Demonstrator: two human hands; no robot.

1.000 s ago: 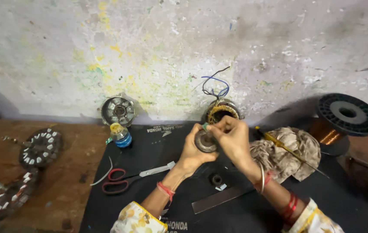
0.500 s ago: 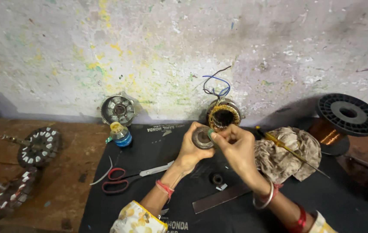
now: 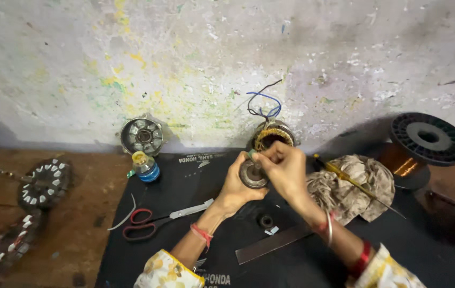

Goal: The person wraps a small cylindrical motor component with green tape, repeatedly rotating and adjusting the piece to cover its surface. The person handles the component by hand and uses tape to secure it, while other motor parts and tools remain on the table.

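Note:
My left hand (image 3: 236, 184) grips a small round metal motor core (image 3: 252, 175) from the left, holding it above the black mat (image 3: 184, 186). My right hand (image 3: 283, 168) rests over the core's right side, fingertips pinched at its top edge on something small and greenish. Just behind my hands a wound stator (image 3: 273, 135) with copper coils and blue and black wires leans at the wall.
Red-handled scissors (image 3: 155, 221), a small blue-based bottle (image 3: 145, 166), a round metal housing (image 3: 142, 136), a black ring (image 3: 265, 221) and a flat metal strip (image 3: 273, 243) lie around. A rag with a yellow screwdriver (image 3: 353, 184) and a copper wire spool (image 3: 422, 146) sit right. Two stators (image 3: 43, 184) lie left.
My hands have shifted slightly; the right hand has come lower over the core, its fingers closing at the top edge. The left hand keeps its grip.

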